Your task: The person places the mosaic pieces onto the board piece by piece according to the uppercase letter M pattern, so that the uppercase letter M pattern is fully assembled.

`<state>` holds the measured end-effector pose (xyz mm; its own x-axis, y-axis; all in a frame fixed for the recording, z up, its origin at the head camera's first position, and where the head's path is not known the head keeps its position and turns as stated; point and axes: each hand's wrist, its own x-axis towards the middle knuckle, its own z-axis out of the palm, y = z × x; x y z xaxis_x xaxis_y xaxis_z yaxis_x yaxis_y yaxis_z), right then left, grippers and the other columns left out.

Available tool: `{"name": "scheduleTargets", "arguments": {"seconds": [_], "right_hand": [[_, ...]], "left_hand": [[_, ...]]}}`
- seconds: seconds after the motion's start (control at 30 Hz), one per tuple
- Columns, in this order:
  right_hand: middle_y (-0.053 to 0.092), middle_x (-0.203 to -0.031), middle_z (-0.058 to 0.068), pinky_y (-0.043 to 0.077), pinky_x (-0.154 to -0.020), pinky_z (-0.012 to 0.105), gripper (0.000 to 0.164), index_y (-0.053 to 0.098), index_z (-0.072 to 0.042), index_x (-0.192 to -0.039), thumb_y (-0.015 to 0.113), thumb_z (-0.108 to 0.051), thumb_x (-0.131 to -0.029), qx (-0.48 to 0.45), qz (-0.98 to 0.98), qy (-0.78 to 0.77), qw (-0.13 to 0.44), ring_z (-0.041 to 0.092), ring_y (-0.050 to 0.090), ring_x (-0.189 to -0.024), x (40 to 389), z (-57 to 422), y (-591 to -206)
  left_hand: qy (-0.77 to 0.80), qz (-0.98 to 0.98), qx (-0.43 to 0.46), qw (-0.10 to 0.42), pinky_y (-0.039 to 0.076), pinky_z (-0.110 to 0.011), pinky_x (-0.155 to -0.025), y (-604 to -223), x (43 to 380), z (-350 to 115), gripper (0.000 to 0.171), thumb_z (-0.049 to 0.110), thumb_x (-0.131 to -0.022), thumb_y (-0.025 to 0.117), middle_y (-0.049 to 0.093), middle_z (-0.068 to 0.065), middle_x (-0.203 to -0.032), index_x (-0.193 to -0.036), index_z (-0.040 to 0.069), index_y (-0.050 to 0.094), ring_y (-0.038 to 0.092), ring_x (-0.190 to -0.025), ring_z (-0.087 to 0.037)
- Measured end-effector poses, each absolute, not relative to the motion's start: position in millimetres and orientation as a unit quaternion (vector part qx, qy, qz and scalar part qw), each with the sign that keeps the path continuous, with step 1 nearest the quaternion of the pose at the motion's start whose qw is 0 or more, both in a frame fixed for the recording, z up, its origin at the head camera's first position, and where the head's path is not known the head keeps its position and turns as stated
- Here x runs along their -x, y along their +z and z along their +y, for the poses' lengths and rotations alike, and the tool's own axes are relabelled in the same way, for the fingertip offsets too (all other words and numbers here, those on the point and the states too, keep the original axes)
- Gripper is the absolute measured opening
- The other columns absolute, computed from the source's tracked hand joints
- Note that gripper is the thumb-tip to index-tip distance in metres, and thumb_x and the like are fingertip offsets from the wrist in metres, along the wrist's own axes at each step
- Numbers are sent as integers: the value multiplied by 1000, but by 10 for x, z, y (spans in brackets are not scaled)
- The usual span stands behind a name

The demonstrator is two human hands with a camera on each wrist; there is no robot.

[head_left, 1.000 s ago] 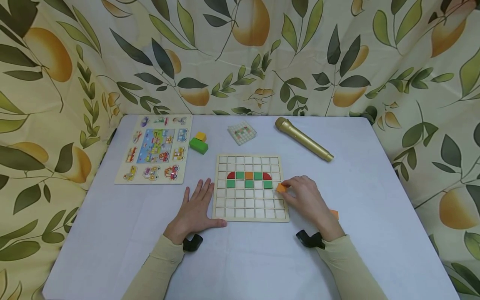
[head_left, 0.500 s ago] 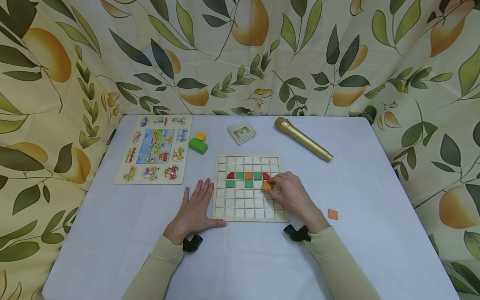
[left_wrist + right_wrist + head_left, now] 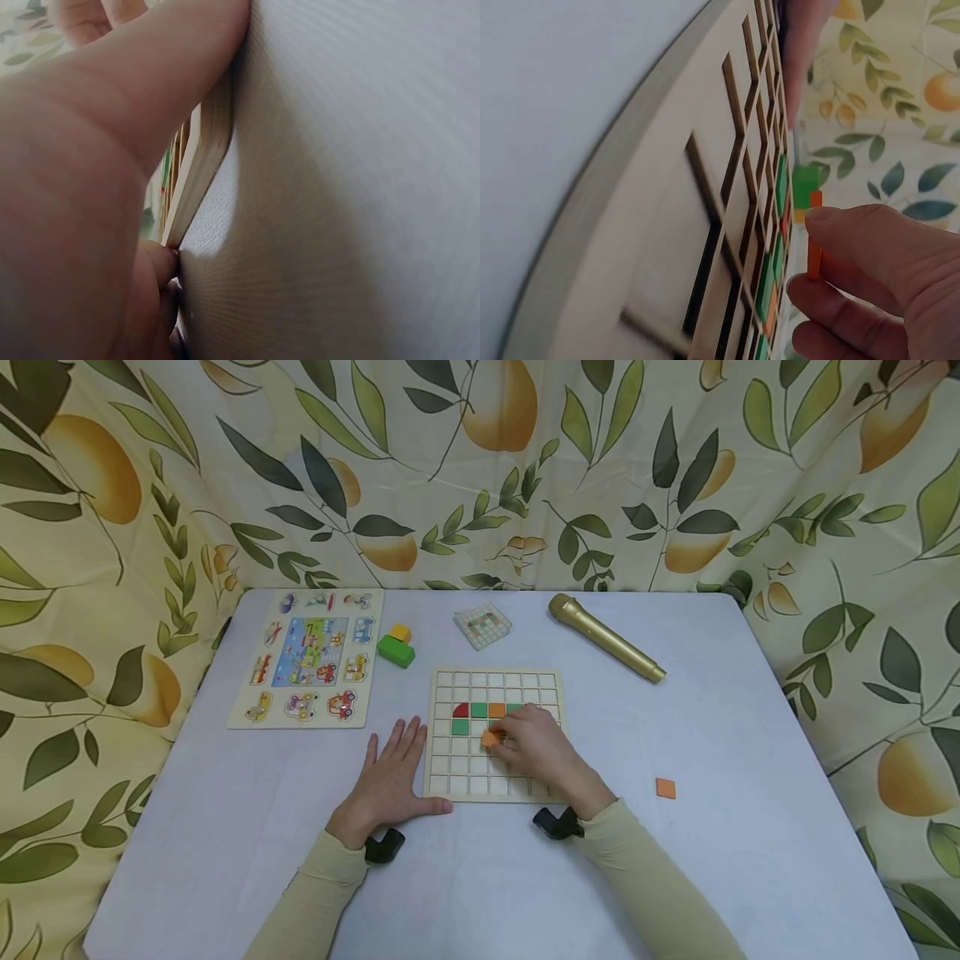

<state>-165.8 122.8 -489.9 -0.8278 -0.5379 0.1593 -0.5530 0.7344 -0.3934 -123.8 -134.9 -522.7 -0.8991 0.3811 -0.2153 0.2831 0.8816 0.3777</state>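
Note:
My right hand [image 3: 538,745] pinches a flat orange square tile [image 3: 815,236] between thumb and fingers, just over the middle of a wooden grid board [image 3: 457,787]. Set in the board's cells are a red rounded tile [image 3: 461,711], a green tile [image 3: 478,711], an orange tile [image 3: 497,711] and another green tile [image 3: 461,727] below the red one. The right hand hides the tiles on the board's right side. My left hand [image 3: 386,785] lies with fingers spread at the board's left edge, thumb along its near left corner, as the left wrist view also shows.
A loose orange tile [image 3: 665,788] lies right of the board. Behind the board are a small pattern card [image 3: 483,626] and a gold microphone [image 3: 607,639]. At the back left sit a vehicle puzzle board [image 3: 243,714], a green block [image 3: 396,652] and a yellow block [image 3: 401,632].
My right hand has carried the orange tile leftward from the board's right edge to over its middle. The loose orange tile on the table has come into full view. The left hand stays put.

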Motion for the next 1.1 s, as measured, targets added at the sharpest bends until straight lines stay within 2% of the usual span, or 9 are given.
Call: {"name": "scheduleTargets", "arguments": {"seconds": [0.13, 0.4, 1.1], "right_hand": [[70, -92, 0, 44, -77, 34, 19, 76, -8, -98, 77, -22, -85, -315, -925, 213, 19, 19, 56, -81, 1679, 1099, -4888], [71, -94, 0, 46, -80, 33, 18, 77, -9, -97, 78, -22, -84, -329, -924, 195, 7, 20, 59, -88, 1713, 932, -4898], [70, -94, 0, 46, -83, 33, 17, 78, -10, -97, 77, -20, -84, -329, -931, 155, 5, 19, 57, -89, 1730, 786, -4951]], "left_hand": [[170, 959, -173, 145, -8, -58, -112, -5219, 1235, -1348, 126, 80, -69, 63, 3, -10, -162, -156, 4, 13, -7, -147, -29], [172, 959, -174, 142, -8, -57, -112, -5214, 1229, -1351, 125, 79, -70, 64, 3, -9, -162, -156, 4, 13, -7, -147, -28], [165, 961, -172, 142, -8, -57, -112, -5227, 1234, -1355, 125, 81, -70, 62, 2, -9, -163, -156, 5, 13, -8, -147, -27]]}}
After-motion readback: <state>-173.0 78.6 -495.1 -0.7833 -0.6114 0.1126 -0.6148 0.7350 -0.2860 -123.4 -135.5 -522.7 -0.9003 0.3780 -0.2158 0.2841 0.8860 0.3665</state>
